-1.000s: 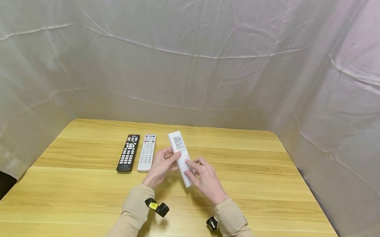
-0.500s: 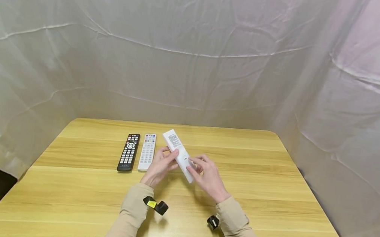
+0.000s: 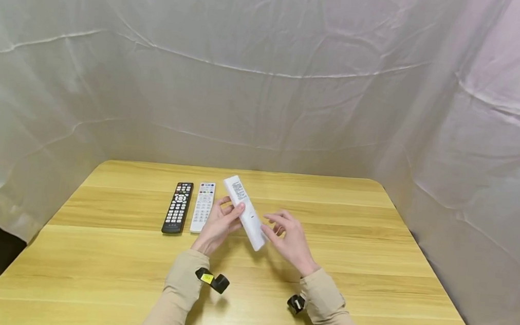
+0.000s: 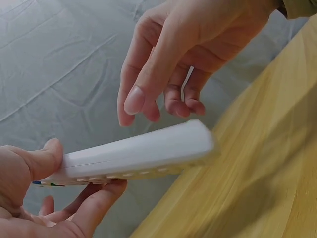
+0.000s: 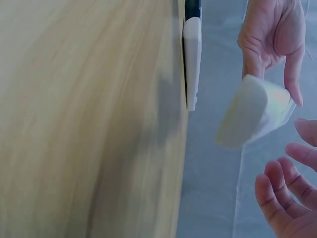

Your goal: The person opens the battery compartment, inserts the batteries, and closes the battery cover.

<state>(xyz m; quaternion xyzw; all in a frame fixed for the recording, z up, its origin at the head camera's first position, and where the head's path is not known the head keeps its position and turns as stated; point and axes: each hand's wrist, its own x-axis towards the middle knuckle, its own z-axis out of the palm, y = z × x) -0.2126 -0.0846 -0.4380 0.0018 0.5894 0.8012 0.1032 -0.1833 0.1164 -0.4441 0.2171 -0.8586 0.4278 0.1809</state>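
Note:
My left hand [image 3: 219, 226] holds a white remote control [image 3: 248, 218] in the air, thumb across its back and fingers under the button side. The remote's back faces up, with a printed label near the far end and a small dark mark mid-length. In the left wrist view the remote [image 4: 138, 151] is seen edge-on, its buttons underneath. My right hand [image 3: 288, 237] hovers beside the near end, fingers loosely bent and nothing between them. A narrow gap parts the right fingertips [image 4: 133, 101] from the remote.
A black remote control [image 3: 177, 208] and a second white remote control [image 3: 202, 207] lie side by side, buttons up, left of my hands on the wooden table [image 3: 372, 255]. A grey curtain [image 3: 265, 106] surrounds the table's back and sides.
My right fingers have come off the remote's back and drawn slightly to the right. The held remote has shifted a little left, its far end swinging left.

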